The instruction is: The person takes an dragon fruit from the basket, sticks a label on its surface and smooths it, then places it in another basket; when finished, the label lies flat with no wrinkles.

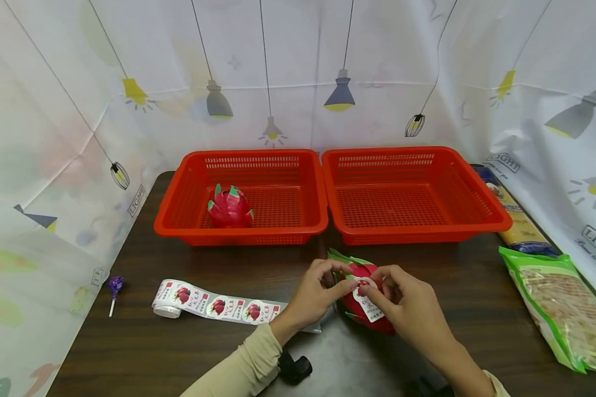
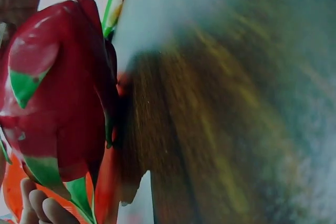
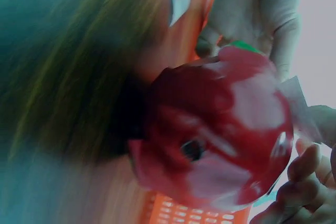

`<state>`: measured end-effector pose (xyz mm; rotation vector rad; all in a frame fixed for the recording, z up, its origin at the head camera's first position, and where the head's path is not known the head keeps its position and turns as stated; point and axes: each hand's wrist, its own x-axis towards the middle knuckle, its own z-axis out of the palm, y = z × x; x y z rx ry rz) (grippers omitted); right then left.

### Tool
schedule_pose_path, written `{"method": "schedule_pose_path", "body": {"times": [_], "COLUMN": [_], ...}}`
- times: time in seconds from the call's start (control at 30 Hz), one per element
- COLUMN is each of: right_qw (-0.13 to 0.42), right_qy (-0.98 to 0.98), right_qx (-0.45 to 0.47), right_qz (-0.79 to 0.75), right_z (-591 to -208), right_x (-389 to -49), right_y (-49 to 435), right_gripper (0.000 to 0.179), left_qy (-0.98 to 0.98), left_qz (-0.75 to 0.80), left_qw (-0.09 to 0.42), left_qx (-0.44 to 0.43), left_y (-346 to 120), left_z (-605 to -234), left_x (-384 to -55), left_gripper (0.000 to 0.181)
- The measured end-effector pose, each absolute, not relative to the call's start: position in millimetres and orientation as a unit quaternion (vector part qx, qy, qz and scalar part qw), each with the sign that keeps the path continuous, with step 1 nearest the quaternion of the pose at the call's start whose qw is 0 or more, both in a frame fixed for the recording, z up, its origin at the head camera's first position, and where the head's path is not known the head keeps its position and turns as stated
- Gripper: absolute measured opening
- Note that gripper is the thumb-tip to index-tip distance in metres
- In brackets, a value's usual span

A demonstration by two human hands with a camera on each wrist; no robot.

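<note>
beige sleeves point(image 1: 243, 359) lay nearest; left hand point(image 1: 315, 292) and right hand point(image 1: 412, 302) pinched a white label point(image 1: 369, 307) over the dragon fruit point(image 2: 68, 90).

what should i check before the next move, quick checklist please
1. Both hands at the fruit: ok. The left hand and right hand meet at the dragon fruit.
2. Label on the fruit: ok. The label lies over its side, with fingers at its upper part.
3. Label fully stuck down: cannot tell. The fingers hide part of it.
4. Label strip fully in sight: not ok. The left arm crosses over it in the head view.
5. Other fruit inside the left basket: ok. One dragon fruit sits there, towards the left side.
</note>
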<state>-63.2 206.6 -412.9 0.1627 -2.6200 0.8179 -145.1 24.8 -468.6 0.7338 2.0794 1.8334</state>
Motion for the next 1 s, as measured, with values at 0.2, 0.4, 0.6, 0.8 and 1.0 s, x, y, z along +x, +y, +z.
{"method": "schedule_pose_path", "body": {"times": [0.2, 0.4, 0.6, 0.8, 1.0], "right_qw": [0.178, 0.138, 0.113, 0.048, -0.022], "right_qy": [-0.946, -0.943, -0.93, -0.897, -0.847], "right_qx": [0.082, 0.086, 0.06, 0.012, -0.025], "right_qz": [0.257, 0.29, 0.344, 0.44, 0.531], "right_z": [-414, -416, -422, -424, -424], "right_x": [-51, -44, -44, -46, -49], "right_y": [221, 234, 239, 249, 258], "right_gripper": [0.042, 0.051, 0.042, 0.024, 0.033], "left_qy": [0.711, 0.704, 0.708, 0.7, 0.739], "left_qz": [0.643, 0.654, 0.668, 0.666, 0.628], "left_qw": [0.145, 0.15, 0.152, 0.227, 0.208], "left_qx": [0.245, 0.232, 0.171, 0.122, 0.13], "left_y": [28, 30, 29, 33, 51], "left_z": [-469, -471, -468, -457, -455], "left_x": [-143, -142, -124, -99, -95], "left_gripper": [0.022, 0.021, 0.037, 0.09, 0.113]}}
